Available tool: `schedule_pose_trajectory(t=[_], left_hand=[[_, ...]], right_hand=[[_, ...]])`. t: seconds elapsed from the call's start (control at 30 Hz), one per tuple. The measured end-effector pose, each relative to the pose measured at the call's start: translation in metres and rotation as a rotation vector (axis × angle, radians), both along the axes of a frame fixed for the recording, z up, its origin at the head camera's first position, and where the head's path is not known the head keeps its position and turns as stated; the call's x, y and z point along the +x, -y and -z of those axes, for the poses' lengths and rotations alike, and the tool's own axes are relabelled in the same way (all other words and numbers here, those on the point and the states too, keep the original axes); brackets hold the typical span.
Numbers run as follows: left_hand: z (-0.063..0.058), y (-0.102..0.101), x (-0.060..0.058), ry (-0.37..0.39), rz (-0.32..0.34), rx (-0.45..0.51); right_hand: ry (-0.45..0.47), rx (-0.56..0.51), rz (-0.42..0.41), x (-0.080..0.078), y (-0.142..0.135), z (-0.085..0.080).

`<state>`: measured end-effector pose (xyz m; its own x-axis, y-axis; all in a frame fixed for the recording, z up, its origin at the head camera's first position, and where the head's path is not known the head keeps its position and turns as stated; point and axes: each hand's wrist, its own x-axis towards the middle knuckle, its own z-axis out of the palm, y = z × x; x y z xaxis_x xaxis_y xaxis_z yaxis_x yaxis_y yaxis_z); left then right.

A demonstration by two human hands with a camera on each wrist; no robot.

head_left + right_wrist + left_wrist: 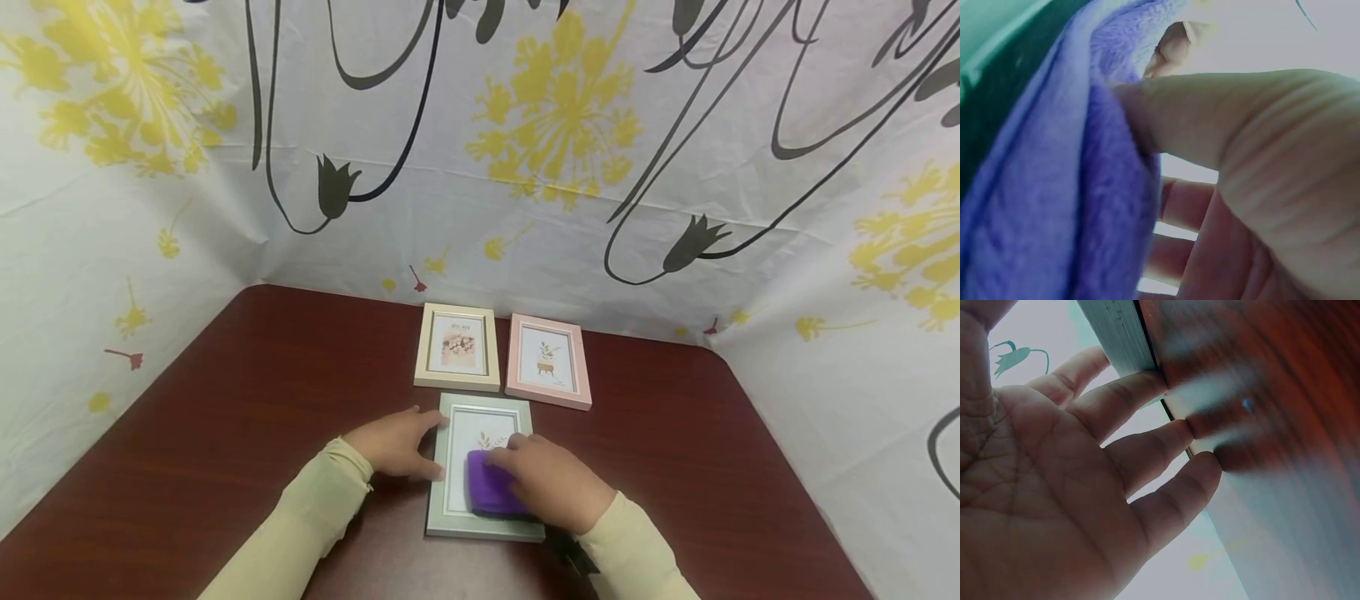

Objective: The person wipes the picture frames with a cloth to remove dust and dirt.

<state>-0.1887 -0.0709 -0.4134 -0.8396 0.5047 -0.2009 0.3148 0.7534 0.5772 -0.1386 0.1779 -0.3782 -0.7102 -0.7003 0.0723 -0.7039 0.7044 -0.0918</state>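
Observation:
A pale green picture frame (442,500) lies flat on the table, with a leaf print behind its pane. On its lower right part is a folded purple cloth (491,486), fuzzy in the right wrist view. My right hand (562,481) holds this cloth against the pane, the thumb (1191,112) pressing into its folds. Along the frame's left side rests my left hand (397,443), its thumb and a finger touching the border. Its fingers (1141,450) are spread and nearly straight in the left wrist view, with their tips at the frame's edge and the tabletop.
Behind the green frame lie a cream picture frame (492,354) and a pink picture frame (512,358), side by side. All rest on a dark red-brown wooden table (315,367). White sheeting (420,200) with yellow and grey flower patterns surrounds the table's back and sides.

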Motion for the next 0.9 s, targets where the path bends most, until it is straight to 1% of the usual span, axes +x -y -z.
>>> schedule_pose_trajectory(t=[0.13, 0.27, 0.37, 0.47, 0.53, 0.6, 0.73, 0.83, 0.9], left_hand=[[0.000, 0.000, 0.000, 0.001, 0.000, -0.006], [0.000, 0.000, -0.001, -0.004, 0.003, -0.008], [0.001, 0.000, -0.001, -0.008, 0.010, -0.004], [0.000, 0.000, -0.002, -0.019, 0.020, 0.000], [0.000, 0.001, -0.003, -0.027, 0.024, -0.003], [-0.001, 0.001, -0.003, -0.037, 0.028, -0.010], [-0.001, 0.001, -0.003, -0.049, 0.032, -0.021], [-0.001, 0.001, -0.002, -0.048, 0.033, -0.018], [-0.001, 0.001, -0.002, -0.044, 0.033, -0.014]], right_hand=[[-0.022, -0.038, 0.014, -0.005, -0.005, -0.002], [-0.053, -0.093, 0.015, -0.005, -0.006, -0.004], [-0.054, -0.161, -0.041, -0.004, -0.002, -0.006], [-0.059, -0.219, -0.136, 0.001, 0.005, -0.008], [-0.062, -0.214, -0.190, 0.005, 0.012, -0.007], [-0.043, -0.169, -0.208, 0.010, 0.019, -0.004], [-0.005, -0.080, -0.190, 0.014, 0.027, 0.006], [-0.003, -0.061, -0.183, 0.015, 0.029, 0.010], [-0.012, -0.049, -0.172, 0.016, 0.030, 0.010]])
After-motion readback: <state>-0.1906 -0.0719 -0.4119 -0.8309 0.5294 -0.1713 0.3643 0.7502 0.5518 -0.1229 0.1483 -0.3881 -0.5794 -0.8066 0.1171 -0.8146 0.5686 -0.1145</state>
